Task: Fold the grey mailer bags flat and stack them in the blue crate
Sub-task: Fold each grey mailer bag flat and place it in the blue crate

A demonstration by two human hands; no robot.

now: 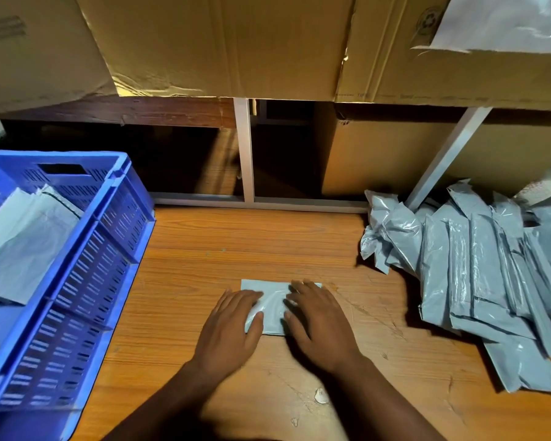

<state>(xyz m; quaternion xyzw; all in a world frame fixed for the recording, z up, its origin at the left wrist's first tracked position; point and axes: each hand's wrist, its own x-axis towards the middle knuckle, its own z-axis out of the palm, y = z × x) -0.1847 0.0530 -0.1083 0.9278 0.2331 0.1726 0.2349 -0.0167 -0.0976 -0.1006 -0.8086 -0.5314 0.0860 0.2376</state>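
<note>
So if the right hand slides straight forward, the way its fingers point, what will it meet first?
Probably nothing soon. The right hand lies flat on the folded mailer bag, fingers pointing away and slightly left. Past the bag's far edge lies bare wooden table, then the white frame rail.

1. Overall light: dim and warm, the wooden table (268,243) lit evenly through the middle of the frame.
2. Shadow: deep, near-black recess upper centre, beneath the cardboard boxes (204,43); soft shadows at lower centre.
3. Glare: white sheen on the pile of grey mailer bags (477,268), right of frame; a bright crease highlight on the cardboard, upper left.
4. Blur: slight smear on both hands, lower centre.
5. Distortion: wide-angle bowing; the blue crate (86,281) at left leans outward.
</note>
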